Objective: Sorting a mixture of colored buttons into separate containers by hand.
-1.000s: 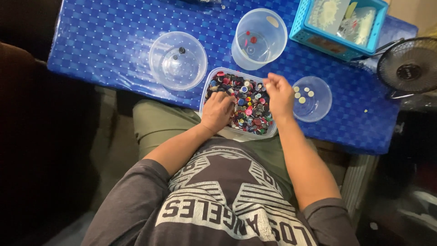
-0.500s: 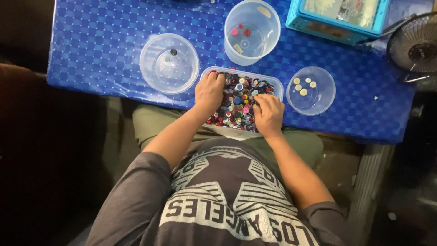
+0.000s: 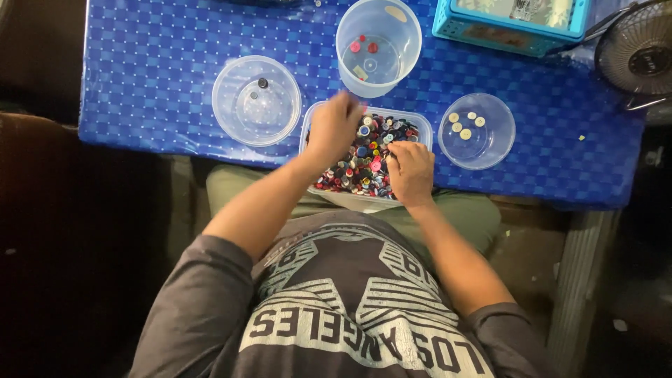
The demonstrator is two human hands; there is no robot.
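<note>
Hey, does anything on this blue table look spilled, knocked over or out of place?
Nothing spilled. The button tray overhangs the table's near edge toward the lap, under both hands. A small pale scrap lies loose on the cloth beside the bowl of pale buttons.

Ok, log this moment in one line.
left hand: raised over button tray | right hand: in buttons | tubs: three, few buttons each

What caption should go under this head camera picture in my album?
Two hands, left hand and right hand, dig in a tub of mixed buttons between clear bowls on a blue table.
</note>
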